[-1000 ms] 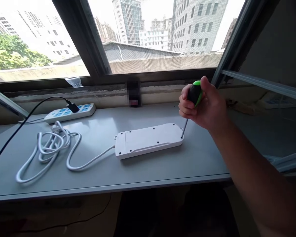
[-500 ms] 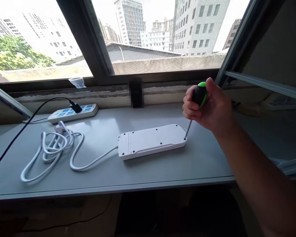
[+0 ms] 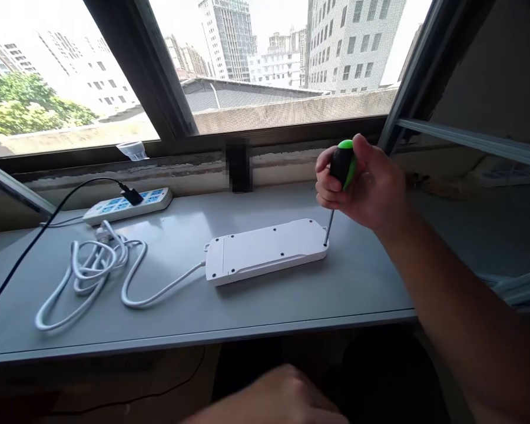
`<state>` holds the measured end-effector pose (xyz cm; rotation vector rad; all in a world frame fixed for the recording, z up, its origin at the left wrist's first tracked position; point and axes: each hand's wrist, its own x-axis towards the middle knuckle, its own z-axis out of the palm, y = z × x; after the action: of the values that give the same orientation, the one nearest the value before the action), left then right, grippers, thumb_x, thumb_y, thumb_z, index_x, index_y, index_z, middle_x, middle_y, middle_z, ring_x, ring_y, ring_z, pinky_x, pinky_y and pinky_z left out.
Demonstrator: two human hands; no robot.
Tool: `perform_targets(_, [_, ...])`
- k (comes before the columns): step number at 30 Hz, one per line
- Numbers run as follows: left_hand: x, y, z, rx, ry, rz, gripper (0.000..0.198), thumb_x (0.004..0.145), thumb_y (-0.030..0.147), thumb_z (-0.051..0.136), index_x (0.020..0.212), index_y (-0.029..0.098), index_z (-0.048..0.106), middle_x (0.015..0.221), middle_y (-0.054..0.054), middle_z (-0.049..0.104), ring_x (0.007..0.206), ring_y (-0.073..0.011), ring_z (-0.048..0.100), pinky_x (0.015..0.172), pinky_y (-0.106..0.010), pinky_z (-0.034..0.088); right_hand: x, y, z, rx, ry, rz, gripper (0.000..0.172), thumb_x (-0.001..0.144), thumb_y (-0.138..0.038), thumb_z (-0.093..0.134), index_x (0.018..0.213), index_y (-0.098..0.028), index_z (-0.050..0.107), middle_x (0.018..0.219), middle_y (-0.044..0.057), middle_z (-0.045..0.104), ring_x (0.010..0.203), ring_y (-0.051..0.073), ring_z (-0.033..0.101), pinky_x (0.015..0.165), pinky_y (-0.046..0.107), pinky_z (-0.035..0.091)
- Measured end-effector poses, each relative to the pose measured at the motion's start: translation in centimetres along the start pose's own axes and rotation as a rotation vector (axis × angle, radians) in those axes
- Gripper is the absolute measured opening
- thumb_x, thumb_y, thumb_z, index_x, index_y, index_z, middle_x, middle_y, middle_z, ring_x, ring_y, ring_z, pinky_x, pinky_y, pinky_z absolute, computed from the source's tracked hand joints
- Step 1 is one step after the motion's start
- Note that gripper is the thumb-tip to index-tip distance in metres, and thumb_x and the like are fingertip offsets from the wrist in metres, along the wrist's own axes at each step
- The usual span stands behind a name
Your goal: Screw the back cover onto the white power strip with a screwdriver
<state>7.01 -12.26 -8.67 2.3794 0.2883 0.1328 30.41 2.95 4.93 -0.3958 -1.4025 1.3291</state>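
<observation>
My right hand (image 3: 360, 182) is wrapped round the black and green handle of a screwdriver (image 3: 343, 164). The shaft slants down, and its tip sits at the screw hole in the right end corner of a white power strip (image 3: 260, 247). That strip lies with its back face up, showing several dark screw holes. A white cord leaves its left end. Low in the view, below the table edge, is my left hand (image 3: 287, 394), blurred, its fingers hidden and away from the power strip.
Coiled white cord with a plug (image 3: 99, 259) lies on the grey table (image 3: 168, 321). Behind it, another power strip (image 3: 152, 202) has a black adapter (image 3: 131, 194) plugged in. A clear plastic cup (image 3: 133, 151) rests on the window ledge. Metal frame bars stand at the right.
My left hand has come into view at the bottom. The whole scene has shifted slightly left as the camera turned. The screwdriver tip stays at the same corner of the power strip.
</observation>
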Motion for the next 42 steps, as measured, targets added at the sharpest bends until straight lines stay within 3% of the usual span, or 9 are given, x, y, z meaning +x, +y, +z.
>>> perform_targets(2, [-1.7, 0.8, -4.9, 0.050, 0.281, 0.009, 0.022, 0.105, 0.033, 0.060, 0.086, 0.023, 0.065, 0.064, -0.001, 0.063, 0.058, -0.0147, 0.062, 0.060, -0.028, 0.053, 0.0, 0.0, -0.1, 0.008, -0.015, -0.003, 0.057, 0.100, -0.070, 0.054, 0.092, -0.016, 0.071, 0.068, -0.001, 0.049, 0.050, 0.008, 0.040, 0.050, 0.027, 0.037])
perform_targets(4, [-2.5, 0.9, -10.2, 0.219, 0.551, -0.124, 0.018, 0.103, 0.029, 0.058, 0.086, 0.023, 0.062, 0.071, -0.002, 0.066, 0.064, -0.0165, 0.063, 0.065, -0.031, 0.053, -0.1, 0.1, -0.2, -0.002, -0.026, -0.008, 0.051, 0.100, -0.066, 0.060, 0.093, -0.016, 0.071, 0.072, 0.000, 0.052, 0.054, 0.008, 0.046, 0.052, 0.026, 0.042])
perform_targets(6, [-2.3, -0.1, -14.7, 0.408, 0.498, -0.342, 0.021, 0.098, 0.042, 0.068, 0.107, 0.023, 0.067, 0.099, -0.007, 0.074, 0.090, -0.0233, 0.069, 0.084, -0.037, 0.057, -0.1, 0.3, -0.3, -0.028, -0.024, -0.015, 0.049, 0.098, -0.065, 0.064, 0.092, -0.016, 0.069, 0.075, 0.000, 0.055, 0.056, 0.008, 0.050, 0.053, 0.025, 0.045])
perform_targets(9, [-0.8, -2.7, -18.3, 0.604, 0.283, -0.459, 0.078, 0.082, 0.062, 0.081, 0.142, 0.017, 0.058, 0.140, -0.016, 0.065, 0.127, -0.0353, 0.059, 0.109, -0.048, 0.050, -0.1, 0.7, -0.3, -0.089, 0.005, -0.037, 0.051, 0.097, -0.067, 0.064, 0.092, -0.017, 0.067, 0.078, 0.001, 0.057, 0.056, 0.008, 0.053, 0.054, 0.025, 0.047])
perform_targets(13, [0.6, -5.0, -18.2, 0.635, 0.143, -0.545, 0.089, 0.089, 0.065, 0.071, 0.157, 0.014, 0.045, 0.151, -0.018, 0.057, 0.138, -0.0376, 0.051, 0.118, -0.051, 0.041, -0.2, 0.9, 0.0, -0.116, 0.053, -0.069, 0.050, 0.098, -0.067, 0.062, 0.091, -0.018, 0.066, 0.078, 0.000, 0.057, 0.055, 0.007, 0.052, 0.053, 0.024, 0.048])
perform_targets(20, [-0.4, -5.2, -17.3, 0.618, 0.186, -0.540, 0.089, 0.091, 0.066, 0.069, 0.161, 0.017, 0.041, 0.150, -0.015, 0.058, 0.134, -0.0370, 0.052, 0.116, -0.048, 0.041, -0.6, 0.2, -0.2, -0.073, -0.218, 0.131, 0.059, 0.102, -0.075, 0.046, 0.107, -0.021, 0.070, 0.067, -0.001, 0.053, 0.052, 0.011, 0.049, 0.053, 0.029, 0.051])
perform_targets(30, [-1.1, -5.3, -17.0, 0.607, 0.196, -0.529, 0.087, 0.090, 0.064, 0.071, 0.159, 0.018, 0.044, 0.150, -0.015, 0.059, 0.129, -0.0371, 0.056, 0.112, -0.048, 0.043, -1.2, 0.3, -0.2, -0.135, -0.195, 0.070, 0.052, 0.102, -0.070, 0.051, 0.104, -0.023, 0.075, 0.072, 0.000, 0.054, 0.055, 0.011, 0.052, 0.059, 0.030, 0.057])
perform_targets(36, [-1.2, -5.1, -17.0, 0.604, 0.189, -0.550, 0.089, 0.093, 0.067, 0.067, 0.163, 0.017, 0.041, 0.152, -0.015, 0.057, 0.129, -0.0374, 0.058, 0.111, -0.048, 0.044, -0.9, -1.3, 0.3, -0.081, -0.057, 0.046, 0.045, 0.096, -0.070, 0.063, 0.094, -0.027, 0.076, 0.062, -0.003, 0.044, 0.050, 0.009, 0.039, 0.053, 0.027, 0.048])
perform_targets(42, [-1.1, -5.1, -17.1, 0.604, 0.181, -0.556, 0.089, 0.094, 0.070, 0.063, 0.163, 0.018, 0.041, 0.153, -0.016, 0.057, 0.131, -0.0383, 0.058, 0.111, -0.049, 0.045, -0.3, -2.0, 0.5, -0.066, 0.288, -0.063, 0.043, 0.091, -0.066, 0.072, 0.085, -0.023, 0.071, 0.068, -0.001, 0.037, 0.057, 0.011, 0.041, 0.056, 0.032, 0.044])
